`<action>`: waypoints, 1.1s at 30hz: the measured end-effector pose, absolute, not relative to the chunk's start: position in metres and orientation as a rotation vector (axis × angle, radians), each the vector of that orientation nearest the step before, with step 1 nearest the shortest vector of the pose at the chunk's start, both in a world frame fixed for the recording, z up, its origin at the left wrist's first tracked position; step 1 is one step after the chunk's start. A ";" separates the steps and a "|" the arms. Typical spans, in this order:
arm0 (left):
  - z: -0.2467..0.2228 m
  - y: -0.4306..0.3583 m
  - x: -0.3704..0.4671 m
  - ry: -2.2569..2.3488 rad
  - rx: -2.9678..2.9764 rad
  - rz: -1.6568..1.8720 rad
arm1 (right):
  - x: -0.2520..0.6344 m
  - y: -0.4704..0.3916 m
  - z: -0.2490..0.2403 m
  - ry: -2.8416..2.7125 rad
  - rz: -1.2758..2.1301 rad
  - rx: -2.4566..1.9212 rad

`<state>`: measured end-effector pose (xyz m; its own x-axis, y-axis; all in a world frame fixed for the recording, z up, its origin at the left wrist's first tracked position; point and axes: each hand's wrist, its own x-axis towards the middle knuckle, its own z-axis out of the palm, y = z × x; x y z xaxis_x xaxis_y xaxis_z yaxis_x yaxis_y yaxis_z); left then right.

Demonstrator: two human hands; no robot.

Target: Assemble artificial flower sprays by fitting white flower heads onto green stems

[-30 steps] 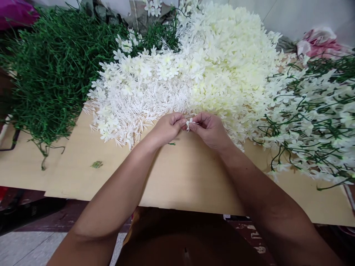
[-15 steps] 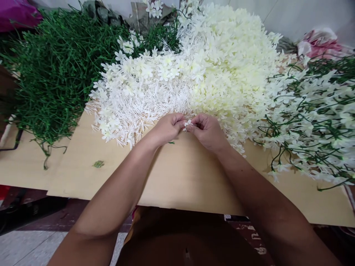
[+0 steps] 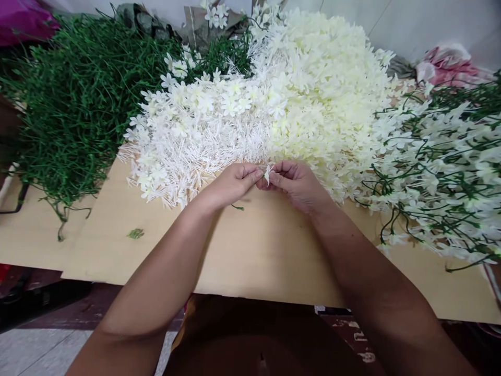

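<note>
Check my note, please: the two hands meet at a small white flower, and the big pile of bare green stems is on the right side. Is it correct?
No, the side is wrong: the head view shows the big pile of bare green stems on the left side. The left hand and the right hand do meet at a small white flower.

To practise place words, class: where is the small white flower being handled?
In the head view, the small white flower is centred, between the fingertips of both hands.
</note>
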<state>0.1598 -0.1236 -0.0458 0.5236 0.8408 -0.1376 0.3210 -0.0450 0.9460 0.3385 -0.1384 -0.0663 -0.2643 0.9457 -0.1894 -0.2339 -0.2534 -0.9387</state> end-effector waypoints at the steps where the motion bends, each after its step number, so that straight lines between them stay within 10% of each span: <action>1: -0.045 -0.124 0.161 1.014 1.614 0.575 | 0.338 -0.138 -0.066 -1.055 1.673 -1.036; 33: -0.043 -0.127 0.170 1.150 1.529 0.792 | 0.334 -0.144 -0.058 -1.052 1.458 -1.080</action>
<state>0.1703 -0.1273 -0.0430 0.3270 0.9425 -0.0693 0.2712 -0.0233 0.9622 0.3336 -0.1438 -0.0583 -0.1043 0.9891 -0.1041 -0.2132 -0.1245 -0.9690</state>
